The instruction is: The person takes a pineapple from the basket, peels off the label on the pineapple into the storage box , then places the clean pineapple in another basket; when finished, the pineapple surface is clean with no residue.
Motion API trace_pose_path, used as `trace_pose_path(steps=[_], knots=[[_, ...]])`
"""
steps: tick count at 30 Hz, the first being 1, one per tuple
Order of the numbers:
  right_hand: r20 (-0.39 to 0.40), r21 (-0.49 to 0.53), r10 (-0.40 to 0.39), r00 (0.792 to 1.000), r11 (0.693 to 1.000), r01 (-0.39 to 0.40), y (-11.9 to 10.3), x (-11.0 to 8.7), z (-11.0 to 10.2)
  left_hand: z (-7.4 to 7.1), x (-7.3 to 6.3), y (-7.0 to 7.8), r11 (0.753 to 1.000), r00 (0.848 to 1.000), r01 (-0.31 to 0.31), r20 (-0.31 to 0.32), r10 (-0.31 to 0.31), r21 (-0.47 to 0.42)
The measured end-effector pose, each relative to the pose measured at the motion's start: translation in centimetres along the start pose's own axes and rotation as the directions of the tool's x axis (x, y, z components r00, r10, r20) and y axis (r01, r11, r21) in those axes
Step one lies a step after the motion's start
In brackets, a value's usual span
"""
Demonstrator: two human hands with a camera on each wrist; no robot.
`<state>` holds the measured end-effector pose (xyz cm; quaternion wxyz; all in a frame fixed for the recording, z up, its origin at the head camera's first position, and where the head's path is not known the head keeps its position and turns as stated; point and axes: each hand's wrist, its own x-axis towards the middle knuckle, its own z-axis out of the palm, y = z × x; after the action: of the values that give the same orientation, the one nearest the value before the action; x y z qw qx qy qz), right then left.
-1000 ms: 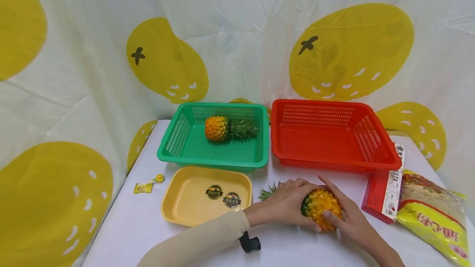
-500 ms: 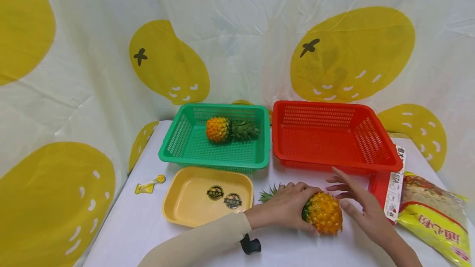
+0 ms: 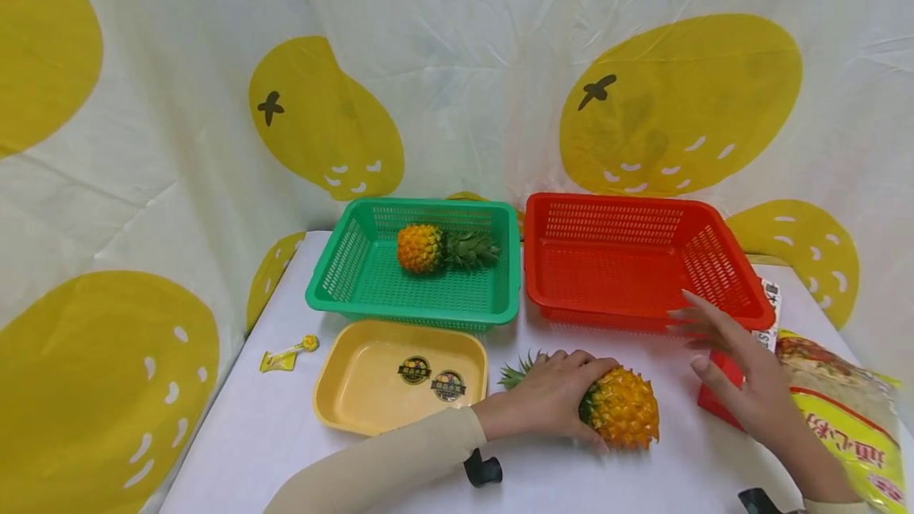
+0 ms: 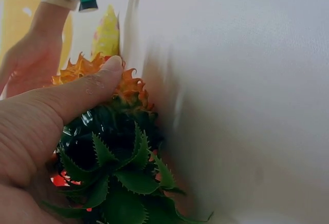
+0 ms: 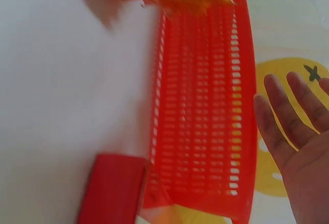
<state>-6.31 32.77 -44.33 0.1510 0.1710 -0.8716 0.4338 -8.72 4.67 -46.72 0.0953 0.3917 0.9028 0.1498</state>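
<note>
My left hand (image 3: pixel 546 399) grips a pineapple (image 3: pixel 624 409) near its crown, over the white table in front of the red basket. In the left wrist view the thumb lies across the orange body of the pineapple (image 4: pixel 110 116), with green leaves nearest the camera. To the right, clear of the fruit, my right hand (image 3: pixel 746 375) holds nothing, its fingers spread apart. The right wrist view shows that hand (image 5: pixel 303 136) with straight fingers beside the red basket (image 5: pixel 198 106). A second pineapple (image 3: pixel 420 249) lies on its side in the green basket (image 3: pixel 410 312).
The red basket (image 3: pixel 643 316) stands at the back right. A yellow tray (image 3: pixel 357 387) with two stickers sits left of the left hand. Farther left lies a wrapped lollipop (image 3: pixel 289 355). A red box (image 3: pixel 717 403) and a yellow pasta bag (image 3: pixel 850 427) are partly behind the right hand.
My right hand has let go of the pineapple and moved away to the right, its fingers spreading. The left hand keeps holding the fruit in nearly the same place.
</note>
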Motion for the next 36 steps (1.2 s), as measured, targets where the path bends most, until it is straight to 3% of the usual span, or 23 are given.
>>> trace_pose_path(steps=[6,12,17,21,27,36], knots=[[-0.070,-0.012,0.062,0.996,0.998,-0.063,0.0,0.6,-1.8,-0.1,0.2,-0.1,1.000,1.000,0.002,0.011,-0.001,-0.020],[-0.139,-0.085,0.062,0.988,0.994,-0.075,1.2,1.2,-3.2,-0.1,0.3,-0.1,1.000,1.000,0.008,0.014,-0.008,-0.008],[-0.182,-0.109,0.141,0.973,0.981,-0.163,2.7,1.7,-4.0,0.0,0.4,0.0,1.000,1.000,0.007,0.010,-0.007,0.001],[-0.183,-0.083,0.220,0.958,0.968,-0.238,4.1,1.9,-4.5,0.0,0.3,0.0,1.000,1.000,0.010,0.014,-0.010,0.002],[-0.146,-0.126,0.327,0.934,0.930,-0.346,6.0,2.2,-4.2,0.0,0.2,0.0,1.000,1.000,0.014,0.011,-0.015,0.014],[-0.137,-0.104,0.454,0.880,0.877,-0.469,7.8,1.9,-4.0,0.1,0.2,-0.1,1.000,1.000,0.003,0.014,-0.003,0.010]])
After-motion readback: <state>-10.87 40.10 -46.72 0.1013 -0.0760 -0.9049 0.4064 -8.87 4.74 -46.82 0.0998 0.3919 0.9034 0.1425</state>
